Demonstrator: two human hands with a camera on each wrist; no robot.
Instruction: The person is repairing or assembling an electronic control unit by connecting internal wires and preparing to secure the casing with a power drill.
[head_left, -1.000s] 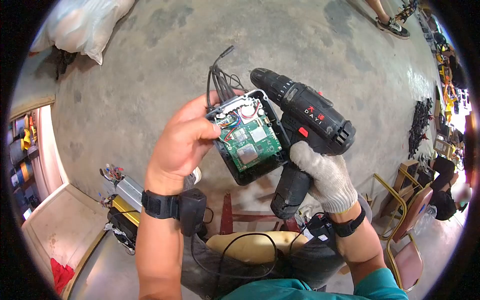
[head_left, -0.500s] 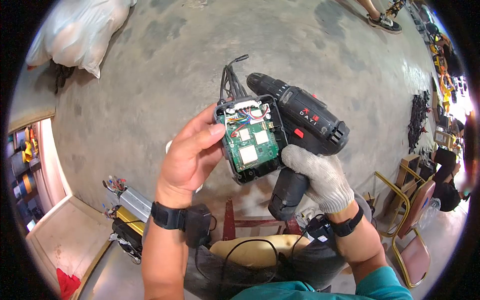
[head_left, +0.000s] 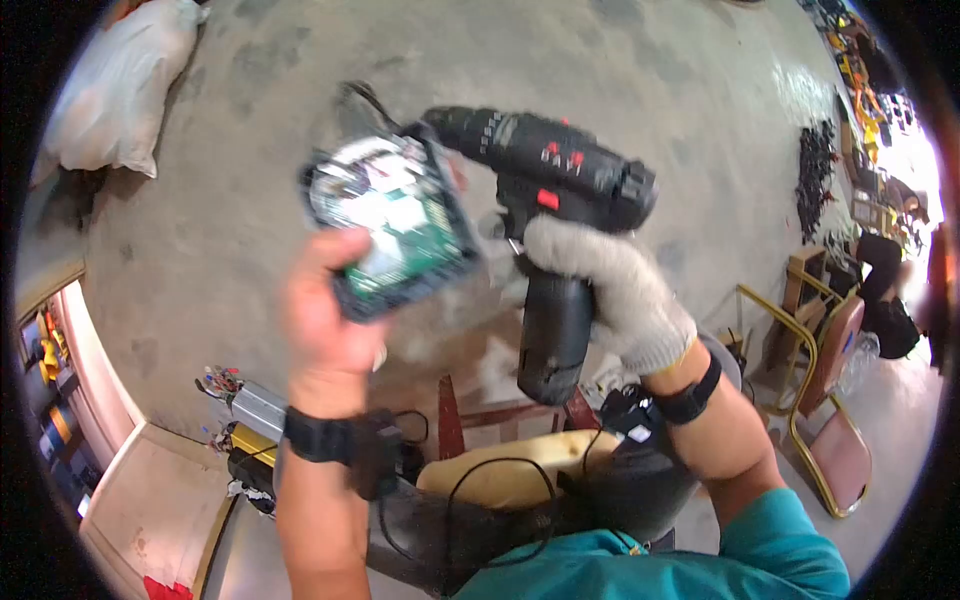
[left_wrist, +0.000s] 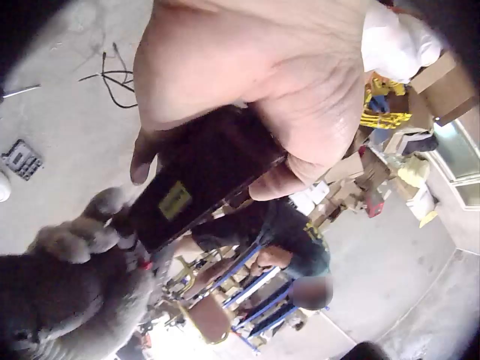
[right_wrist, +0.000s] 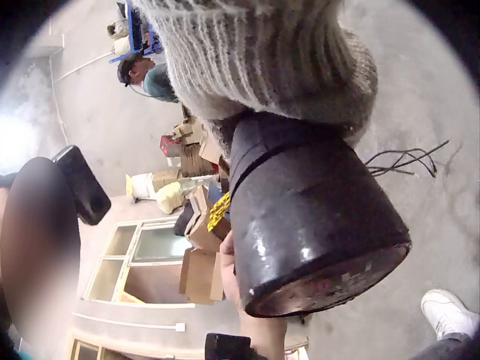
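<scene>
My bare left hand (head_left: 325, 310) grips an open black plastic case with a green circuit board (head_left: 395, 225) inside, raised and tilted to the upper left, blurred by motion. Its black underside with a yellow label (left_wrist: 199, 184) shows in the left wrist view, fingers curled round it. My right hand (head_left: 600, 285), in a white knit glove (right_wrist: 255, 52), holds a black cordless drill (head_left: 545, 165) by its handle (right_wrist: 307, 217), chuck pointing left toward the case. The drill sits just right of the case; whether they touch I cannot tell.
Bare concrete floor (head_left: 640, 70) lies all around. A white sack (head_left: 110, 90) sits at the upper left. A silver-and-yellow controller box with wires (head_left: 245, 420) lies at the lower left. Chairs with yellow frames (head_left: 820, 400) stand at the right. Another person (left_wrist: 292, 247) sits in the background.
My left hand has swung the open case up and to the left, away from the drill. The drill has lifted slightly with the right hand. The view has shifted.
</scene>
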